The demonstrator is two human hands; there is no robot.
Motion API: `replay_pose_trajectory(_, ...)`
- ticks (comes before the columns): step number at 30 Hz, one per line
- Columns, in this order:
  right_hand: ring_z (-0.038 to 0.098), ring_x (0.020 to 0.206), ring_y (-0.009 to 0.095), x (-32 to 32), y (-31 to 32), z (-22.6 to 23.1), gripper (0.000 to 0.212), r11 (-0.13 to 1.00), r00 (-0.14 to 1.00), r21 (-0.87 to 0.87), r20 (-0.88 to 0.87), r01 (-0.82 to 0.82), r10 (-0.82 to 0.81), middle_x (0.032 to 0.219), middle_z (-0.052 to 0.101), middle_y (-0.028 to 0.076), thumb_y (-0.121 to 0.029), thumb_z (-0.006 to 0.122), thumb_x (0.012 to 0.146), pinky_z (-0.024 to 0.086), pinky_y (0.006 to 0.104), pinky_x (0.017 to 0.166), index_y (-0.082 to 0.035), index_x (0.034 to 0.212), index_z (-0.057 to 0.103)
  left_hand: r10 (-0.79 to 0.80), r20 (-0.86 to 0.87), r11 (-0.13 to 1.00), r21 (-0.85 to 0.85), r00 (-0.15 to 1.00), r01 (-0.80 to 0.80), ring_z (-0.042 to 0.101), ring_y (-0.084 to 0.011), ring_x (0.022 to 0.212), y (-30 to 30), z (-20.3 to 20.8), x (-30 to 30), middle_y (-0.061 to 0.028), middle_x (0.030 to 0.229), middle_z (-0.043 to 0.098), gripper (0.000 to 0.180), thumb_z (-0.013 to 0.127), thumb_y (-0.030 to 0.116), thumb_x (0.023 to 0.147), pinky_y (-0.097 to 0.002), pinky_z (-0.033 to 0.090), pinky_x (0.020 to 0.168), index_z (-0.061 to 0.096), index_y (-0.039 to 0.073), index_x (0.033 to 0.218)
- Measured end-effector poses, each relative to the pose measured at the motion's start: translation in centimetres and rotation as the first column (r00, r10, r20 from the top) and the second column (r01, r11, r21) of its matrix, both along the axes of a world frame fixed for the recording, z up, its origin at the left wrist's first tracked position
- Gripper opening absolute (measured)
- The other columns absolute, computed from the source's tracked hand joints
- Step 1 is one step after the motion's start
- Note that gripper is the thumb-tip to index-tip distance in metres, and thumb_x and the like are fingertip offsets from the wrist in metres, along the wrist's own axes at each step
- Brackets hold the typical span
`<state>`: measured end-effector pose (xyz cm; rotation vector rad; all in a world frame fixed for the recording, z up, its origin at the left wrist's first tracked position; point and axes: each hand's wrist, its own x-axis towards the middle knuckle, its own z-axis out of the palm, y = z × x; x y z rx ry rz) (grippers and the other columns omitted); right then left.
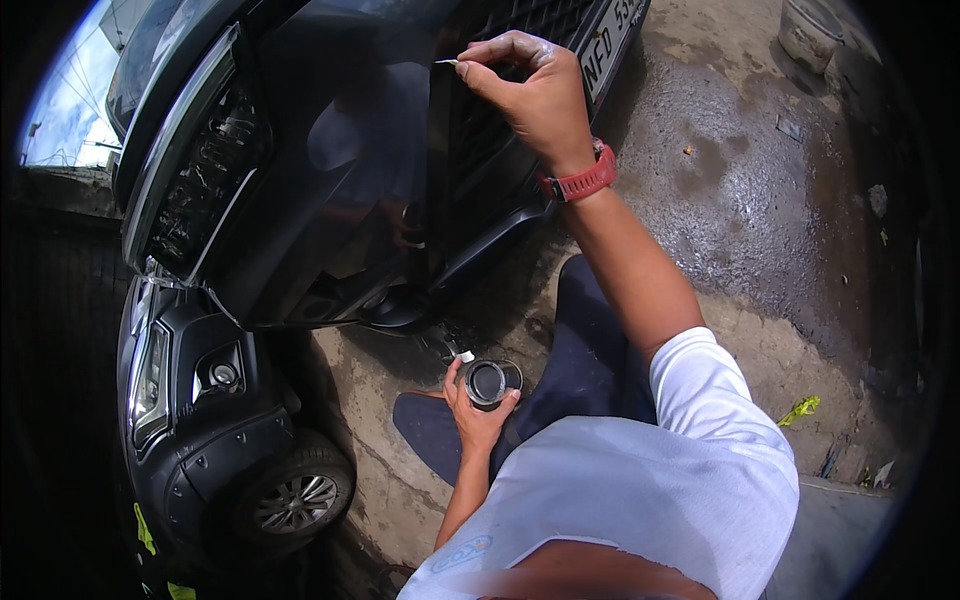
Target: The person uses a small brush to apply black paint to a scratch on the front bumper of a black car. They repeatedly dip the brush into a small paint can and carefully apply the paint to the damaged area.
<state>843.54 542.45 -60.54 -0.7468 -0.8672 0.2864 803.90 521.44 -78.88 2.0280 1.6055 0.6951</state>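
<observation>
My left hand (476, 418) is wrapped round a small cylindrical container (490, 382) with a dark top or dark contents; I cannot tell which. A small white piece (466, 356) shows at the fingertips of that hand; whether they hold it is unclear. Up at the front of a dark car, my right hand (525, 85) pinches a thin pale sliver (446, 62) between thumb and fingers. Its tip is close to the glossy dark bumper (350, 150), beside the grille (530, 25); contact cannot be made out. Whitish smears mark the right hand, and a red watch (585, 178) circles its wrist.
The car's headlight (215, 150) lies left of the bumper. Another dark car with a wheel (297, 500) stands at the lower left. Wet concrete (730, 200) stretches to the right, with a bucket (810, 35) at the far right. A yellow-green scrap (800, 410) lies nearer.
</observation>
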Motion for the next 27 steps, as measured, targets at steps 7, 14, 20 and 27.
replay_pose_trajectory(7,0.081,0.092,0.015,-0.11,-0.14,-0.09,0.014,0.999,0.997,0.029,0.072,0.039,-0.041,0.096,0.087,0.008,-0.012,0.089,0.092,0.061,0.0308,0.092,0.000,0.099,0.089,-0.018,-0.037,1.000,0.006,0.999,0.018,0.049,-0.0459,0.158,0.25,-0.12,-0.17,-0.0224,0.171,0.050,0.075,0.108,0.034,0.069,-0.0592,0.040,0.131,0.076,0.004,0.129)
replay_pose_trajectory(14,0.081,0.093,0.015,-0.15,-0.06,-0.04,0.014,0.999,0.999,0.037,0.045,0.028,-0.029,0.097,0.087,0.009,-0.012,0.089,0.092,0.062,0.0316,0.093,0.000,0.099,0.089,-0.005,-0.011,1.000,-0.017,1.000,0.005,0.046,-0.0454,0.160,0.23,-0.05,0.00,-0.0216,0.171,0.050,0.075,0.108,0.036,0.070,-0.0602,0.038,0.132,0.076,0.005,0.130)
replay_pose_trajectory(20,0.081,0.093,0.015,-0.14,0.09,-0.24,0.013,0.996,0.994,0.053,0.079,0.070,-0.074,0.098,0.087,0.009,-0.011,0.090,0.092,0.062,0.0312,0.092,0.000,0.099,0.089,-0.003,0.004,1.000,-0.019,1.000,0.003,0.046,-0.0455,0.159,0.24,-0.21,-0.03,-0.0215,0.171,0.050,0.075,0.108,0.036,0.070,-0.0604,0.038,0.132,0.076,0.005,0.130)
replay_pose_trajectory(27,0.080,0.093,0.012,-0.14,0.18,-0.19,0.012,0.999,0.998,0.036,-0.062,-0.026,0.029,0.098,0.087,0.008,-0.008,0.091,0.096,0.062,0.0283,0.090,0.001,0.103,0.088,-0.006,0.013,1.000,-0.012,1.000,0.006,0.047,-0.0459,0.159,0.33,-0.04,0.12,-0.0220,0.170,0.050,0.073,0.108,0.036,0.070,-0.0602,0.039,0.131,0.077,0.004,0.127)
